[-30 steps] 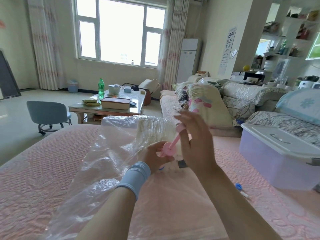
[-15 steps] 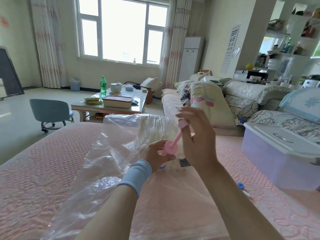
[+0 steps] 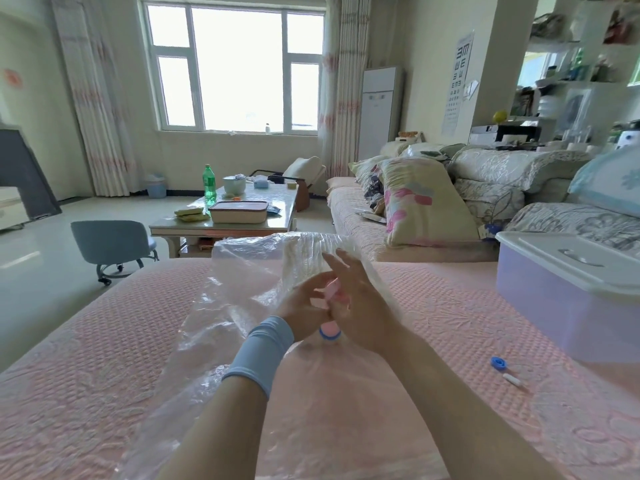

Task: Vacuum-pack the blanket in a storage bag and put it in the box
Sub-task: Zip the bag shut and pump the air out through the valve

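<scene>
Sitting at 3 o'clock is the box [image 3: 571,292], cap [image 3: 498,362] at 4. Bag [image 3: 239,289] with blanket [image 3: 301,251] is lying at the middle. Left hand [image 3: 303,304] is gripping the pump [image 3: 329,328]; right hand [image 3: 362,306] is covering it, grip too blurry to tell.

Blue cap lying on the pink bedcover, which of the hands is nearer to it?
Right. The right hand is on the cap-facing side of the pink pump; the left hand is on the pump's other side, farther from the blue cap.

Pump half hidden
The left hand [image 3: 302,306] and right hand [image 3: 363,308] covered most of the pink pump [image 3: 333,292]; the box [image 3: 568,306] ran off the right edge.
</scene>
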The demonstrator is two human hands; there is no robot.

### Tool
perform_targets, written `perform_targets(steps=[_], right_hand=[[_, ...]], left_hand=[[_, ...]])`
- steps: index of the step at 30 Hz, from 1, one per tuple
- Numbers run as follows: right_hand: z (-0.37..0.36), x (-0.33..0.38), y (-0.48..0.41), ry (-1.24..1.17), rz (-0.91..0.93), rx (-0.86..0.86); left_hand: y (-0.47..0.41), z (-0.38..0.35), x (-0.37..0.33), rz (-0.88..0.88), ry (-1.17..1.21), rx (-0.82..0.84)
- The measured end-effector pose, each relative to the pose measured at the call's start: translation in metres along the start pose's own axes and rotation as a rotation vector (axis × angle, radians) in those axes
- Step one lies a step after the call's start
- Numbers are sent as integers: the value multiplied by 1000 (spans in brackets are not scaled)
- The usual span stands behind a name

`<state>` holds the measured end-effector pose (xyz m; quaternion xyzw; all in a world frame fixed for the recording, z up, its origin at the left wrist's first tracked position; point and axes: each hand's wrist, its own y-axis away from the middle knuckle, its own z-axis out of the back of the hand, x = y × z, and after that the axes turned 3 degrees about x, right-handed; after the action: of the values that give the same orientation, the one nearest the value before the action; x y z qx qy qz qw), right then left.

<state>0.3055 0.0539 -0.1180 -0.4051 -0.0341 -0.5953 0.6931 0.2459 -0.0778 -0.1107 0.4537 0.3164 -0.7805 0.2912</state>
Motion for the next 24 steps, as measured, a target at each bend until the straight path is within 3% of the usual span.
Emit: perform_targets(steps=[4, 7, 13, 18, 20, 24], right_hand=[[-9, -9, -3, -88, -64, -56], [-16, -10, -8, -276, -154, -147], [-25, -11, -18, -316, -197, -96], [-40, -10, -20, -282, -219, -61], [-41, -11, -21, -288, -223, -71], [-40, -10, -22, -298, -236, -58]], left_hand=[[0, 17, -1, 84, 271, 16], [-1, 23, -8, 103, 280, -54], [11, 22, -18, -45, -336, -239], [9, 30, -24, -35, -585, -346], [7, 36, -27, -142, -570, -424], [8, 58, -52, -504, -597, -854]])
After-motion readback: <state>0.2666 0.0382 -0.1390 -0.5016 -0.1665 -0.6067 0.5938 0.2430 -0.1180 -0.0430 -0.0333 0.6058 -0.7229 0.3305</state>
